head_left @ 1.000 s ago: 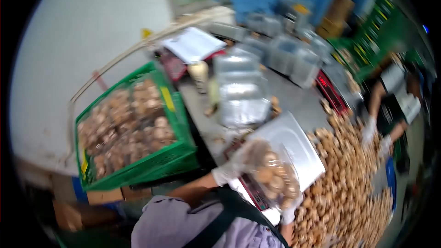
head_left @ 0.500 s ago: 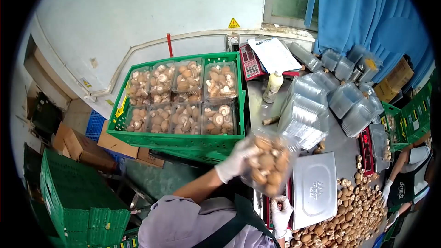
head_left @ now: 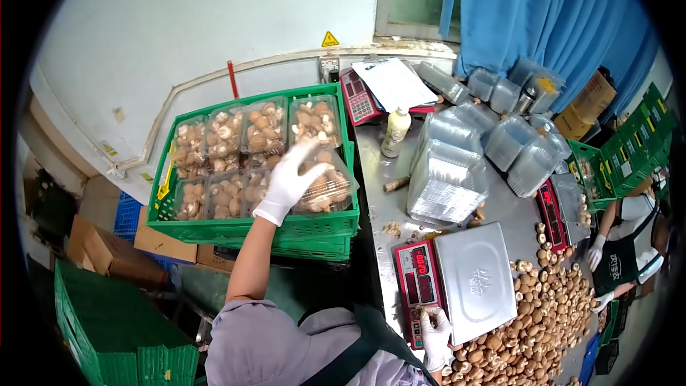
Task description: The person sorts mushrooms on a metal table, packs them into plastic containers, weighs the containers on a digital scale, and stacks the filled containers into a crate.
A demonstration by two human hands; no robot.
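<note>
My left hand [head_left: 289, 184], in a white glove, is over the green crate [head_left: 250, 230] with its fingers spread. Beside and partly under it a clear box of mushrooms [head_left: 327, 191] lies slightly tilted at the crate's front right corner. Several more filled boxes [head_left: 266, 126] stand in the crate. At the lower edge of the red scale [head_left: 416, 282], my gloved right hand [head_left: 434, 336] has its fingers pinched on a small brown mushroom piece. The scale's metal plate [head_left: 476, 282] bears nothing, and its red display is lit.
Stacked empty clear trays [head_left: 446, 182] stand behind the scale, near a bottle [head_left: 396, 132] and a paper sheet [head_left: 393, 82]. Loose mushrooms [head_left: 532, 314] are heaped at the right. A co-worker's gloved hand [head_left: 596, 254] is beyond them. Stacked green crates [head_left: 125, 329] stand lower left.
My left hand has carried the filled box from beside the scale leftward to the crate, and its fingers have spread. My right hand remains by the scale. The view has shifted.
</note>
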